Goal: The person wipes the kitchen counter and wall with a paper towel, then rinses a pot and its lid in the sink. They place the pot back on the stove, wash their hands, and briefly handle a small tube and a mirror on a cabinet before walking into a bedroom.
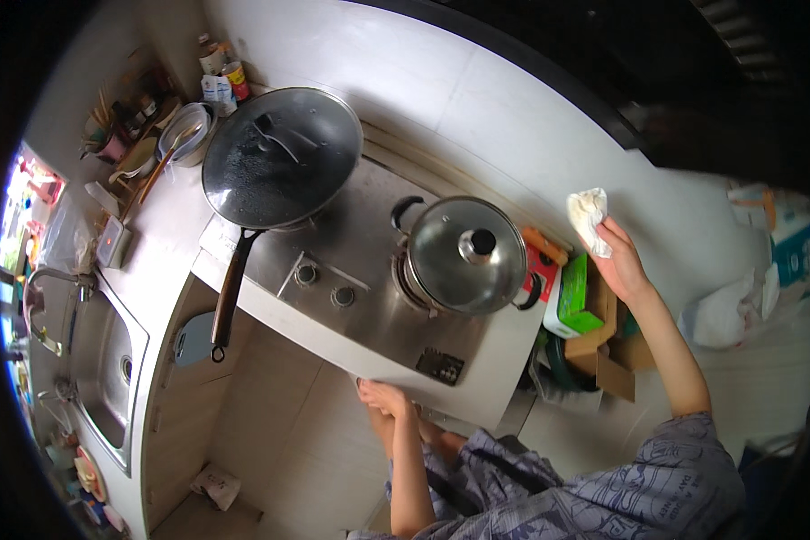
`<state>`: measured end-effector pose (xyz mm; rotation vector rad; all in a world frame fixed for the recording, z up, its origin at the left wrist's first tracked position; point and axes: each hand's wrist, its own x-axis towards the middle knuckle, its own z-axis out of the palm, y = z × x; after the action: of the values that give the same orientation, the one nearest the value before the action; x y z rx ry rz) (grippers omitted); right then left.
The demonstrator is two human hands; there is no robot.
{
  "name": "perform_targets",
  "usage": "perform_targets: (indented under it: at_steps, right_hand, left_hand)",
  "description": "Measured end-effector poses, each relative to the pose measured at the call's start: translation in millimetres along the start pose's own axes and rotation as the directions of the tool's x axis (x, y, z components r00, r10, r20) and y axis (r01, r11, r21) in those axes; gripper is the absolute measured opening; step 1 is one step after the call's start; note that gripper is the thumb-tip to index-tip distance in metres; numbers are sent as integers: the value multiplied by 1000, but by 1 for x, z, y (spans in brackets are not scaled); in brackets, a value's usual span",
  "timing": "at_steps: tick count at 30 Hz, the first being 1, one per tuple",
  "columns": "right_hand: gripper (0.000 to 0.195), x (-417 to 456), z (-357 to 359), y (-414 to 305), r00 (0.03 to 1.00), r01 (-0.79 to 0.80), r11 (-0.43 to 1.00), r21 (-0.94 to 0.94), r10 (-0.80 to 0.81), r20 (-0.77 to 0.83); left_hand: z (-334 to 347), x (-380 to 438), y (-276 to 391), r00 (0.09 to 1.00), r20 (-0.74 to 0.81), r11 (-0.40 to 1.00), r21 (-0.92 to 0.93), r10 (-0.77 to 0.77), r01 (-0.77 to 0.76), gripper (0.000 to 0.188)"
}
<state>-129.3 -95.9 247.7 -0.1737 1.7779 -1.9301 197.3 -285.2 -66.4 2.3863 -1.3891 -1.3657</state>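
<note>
My right hand (619, 260) is raised to the right of the stove, gripping a crumpled white cloth or paper towel (587, 214) in front of the tiled wall. Low at the counter's front edge is my left hand (385, 398), its fingers bent; whether it grips anything is hidden. On the right burner of the steel gas stove (371, 314) sits a steel pot with a glass lid (445, 263) and black side handles. A large wok with a domed glass lid (277, 155) covers the left burner. Droplets cling inside that lid, and the wok's long handle (233, 297) sticks out past the counter.
A steel sink (104, 378) and faucet are at the left. Bowls (189, 135) and sauce bottles (209, 57) crowd the back corner. Right of the stove are a green box (577, 293) and cardboard boxes (614, 374). A dark range hood (648, 81) overhangs the upper right.
</note>
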Motion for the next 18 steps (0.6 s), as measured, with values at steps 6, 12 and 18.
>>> perform_targets:
  at_steps: [6,12,18]
  right_hand:
    - [44,-63,45,-10,990,-128,920,371,100,95]
    - [43,-97,61,-5,974,-202,841,501,117,196]
    - [60,-133,97,9,932,-359,718,596,243,269]
  left_hand:
    - [-38,3,9,999,-49,947,-319,12,-27,40]
    - [-89,-56,65,853,195,666,-714,484,-215,32]
    - [-123,-158,147,154,727,743,-649,669,-166,52]
